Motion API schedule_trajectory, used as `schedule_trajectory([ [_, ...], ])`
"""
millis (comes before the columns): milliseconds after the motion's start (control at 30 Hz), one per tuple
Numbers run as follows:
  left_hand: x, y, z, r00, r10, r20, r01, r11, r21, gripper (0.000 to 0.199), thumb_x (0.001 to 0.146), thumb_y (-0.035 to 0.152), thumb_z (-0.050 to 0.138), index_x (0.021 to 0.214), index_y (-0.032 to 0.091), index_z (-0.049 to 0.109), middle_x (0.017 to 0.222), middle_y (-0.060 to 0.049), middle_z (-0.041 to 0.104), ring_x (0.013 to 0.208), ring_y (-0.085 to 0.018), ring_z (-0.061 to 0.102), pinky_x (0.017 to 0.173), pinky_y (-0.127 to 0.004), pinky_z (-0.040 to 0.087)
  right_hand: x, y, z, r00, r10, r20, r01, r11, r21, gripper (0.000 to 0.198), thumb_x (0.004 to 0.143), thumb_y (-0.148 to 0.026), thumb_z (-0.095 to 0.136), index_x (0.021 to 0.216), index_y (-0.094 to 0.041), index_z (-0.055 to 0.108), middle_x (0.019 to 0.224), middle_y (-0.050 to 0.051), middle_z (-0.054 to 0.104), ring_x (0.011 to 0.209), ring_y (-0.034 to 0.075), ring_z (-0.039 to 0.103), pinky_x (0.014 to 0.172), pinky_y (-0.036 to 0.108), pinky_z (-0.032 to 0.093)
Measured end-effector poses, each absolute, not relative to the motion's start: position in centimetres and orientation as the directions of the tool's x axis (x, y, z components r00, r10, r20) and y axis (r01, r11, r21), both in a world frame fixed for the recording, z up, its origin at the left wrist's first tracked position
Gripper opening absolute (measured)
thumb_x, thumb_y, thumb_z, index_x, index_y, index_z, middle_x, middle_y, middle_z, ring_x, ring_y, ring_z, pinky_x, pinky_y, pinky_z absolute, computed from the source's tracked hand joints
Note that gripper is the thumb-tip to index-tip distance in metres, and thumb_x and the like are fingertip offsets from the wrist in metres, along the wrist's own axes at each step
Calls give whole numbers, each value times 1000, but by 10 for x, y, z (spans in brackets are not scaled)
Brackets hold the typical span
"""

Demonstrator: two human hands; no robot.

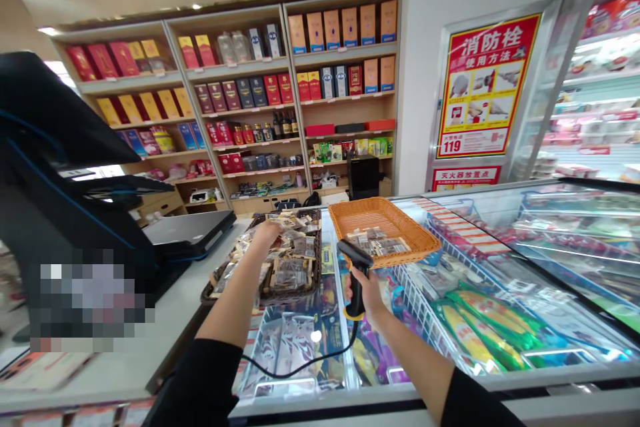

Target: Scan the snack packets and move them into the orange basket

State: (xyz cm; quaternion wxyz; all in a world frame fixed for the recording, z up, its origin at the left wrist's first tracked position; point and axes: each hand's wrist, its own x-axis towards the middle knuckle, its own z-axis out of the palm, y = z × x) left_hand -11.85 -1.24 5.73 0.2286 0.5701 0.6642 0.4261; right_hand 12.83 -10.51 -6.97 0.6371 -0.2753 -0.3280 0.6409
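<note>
My right hand (369,290) is wrapped round the grip of a black and yellow barcode scanner (356,280), its head toward the baskets and its cable looping down to the left. My left hand (269,233) reaches into a dark brown wicker basket (319,260) filled with small clear-wrapped packets (293,272). Its fingers look curled down among the packets; what they hold, if anything, is hidden. Just beyond the scanner, an orange wicker basket (395,223) contains several similar packets (377,240).
Both baskets rest on a glass-topped freezer (480,293) with bagged goods inside. On the left, a black checkout machine (60,167) and its flat plate (187,230) stand on a pale counter (180,320). Behind are shelves (250,107) of boxes and a red fire-hydrant sign (487,87).
</note>
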Motion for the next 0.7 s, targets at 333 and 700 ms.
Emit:
schedule_trajectory([
  [333,-43,-25,36,-24,995,-98,-275,88,957,25,73,6,66,94,17,56,99,-9,70,95,-20,69,87,-31,55,137,-109,-65,37,995,93,-608,97,-788,42,61,-50,76,72,-19,51,50,-5,54,34,9,46,33,21,37],
  [700,-43,-20,7,-15,1000,2,-414,-8,910,23,72,29,73,87,16,61,90,-6,69,85,-18,67,85,-38,54,142,-110,-59,57,976,210,-498,210,-841,39,67,-51,71,63,-18,51,48,-4,52,32,9,45,33,21,35],
])
